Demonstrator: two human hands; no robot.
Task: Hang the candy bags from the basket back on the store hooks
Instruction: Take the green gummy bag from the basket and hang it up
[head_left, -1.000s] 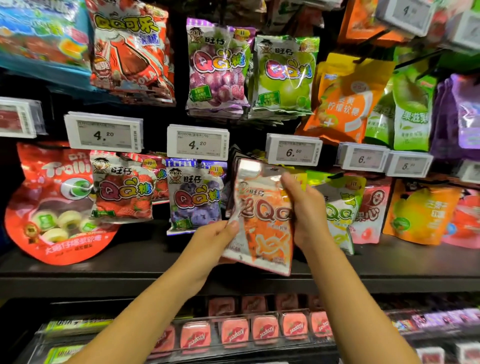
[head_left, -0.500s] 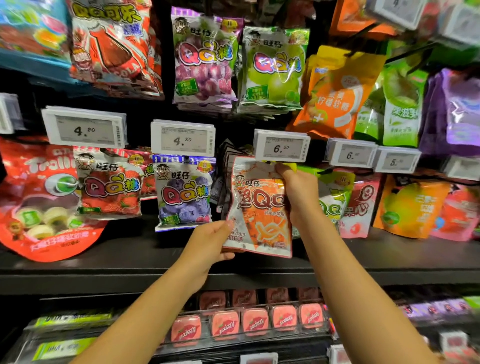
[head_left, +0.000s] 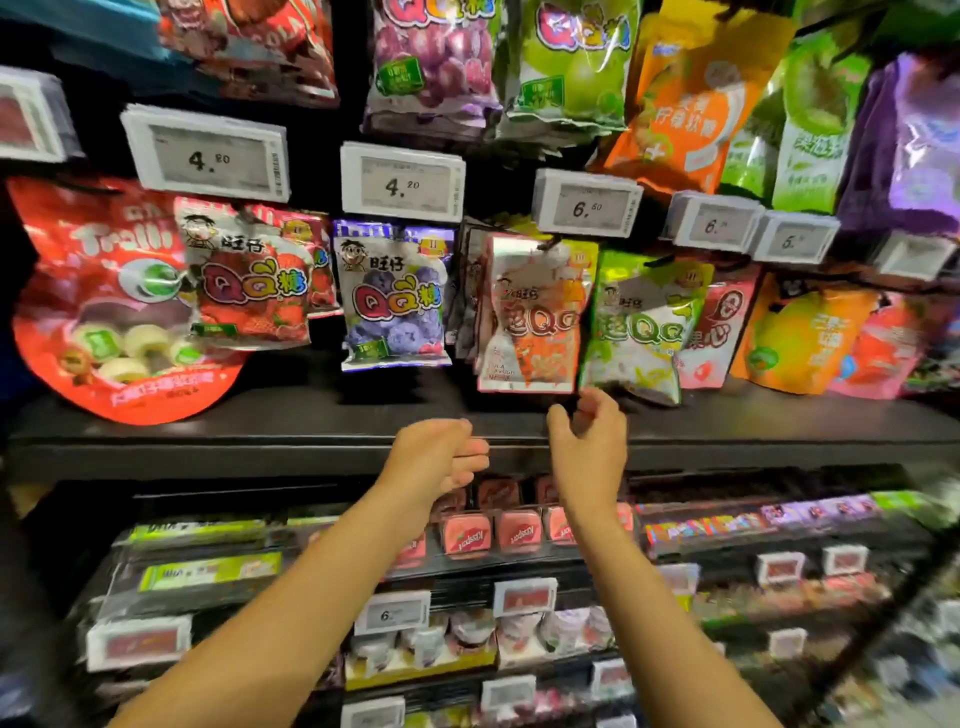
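Note:
An orange and silver candy bag (head_left: 532, 317) hangs on a hook under the 6.60 price tag (head_left: 587, 203), in front of other bags of its kind. My right hand (head_left: 589, 441) is just below the bag's bottom edge, fingers loosely curled, holding nothing. My left hand (head_left: 439, 457) is lower and to the left, in front of the black shelf edge (head_left: 260, 452), also holding nothing. The basket is out of view.
Neighbouring hooks carry a purple bag (head_left: 395, 301), a red strawberry bag (head_left: 249, 286), a green bag (head_left: 641, 325) and a large red Trolli bag (head_left: 98, 306). More bags hang in the row above. Below the shelf are pink tins (head_left: 519, 530) and small boxes.
Both hands let go of the orange bag and dropped below it. The bag now hangs on its hook by itself. The view tilted downward.

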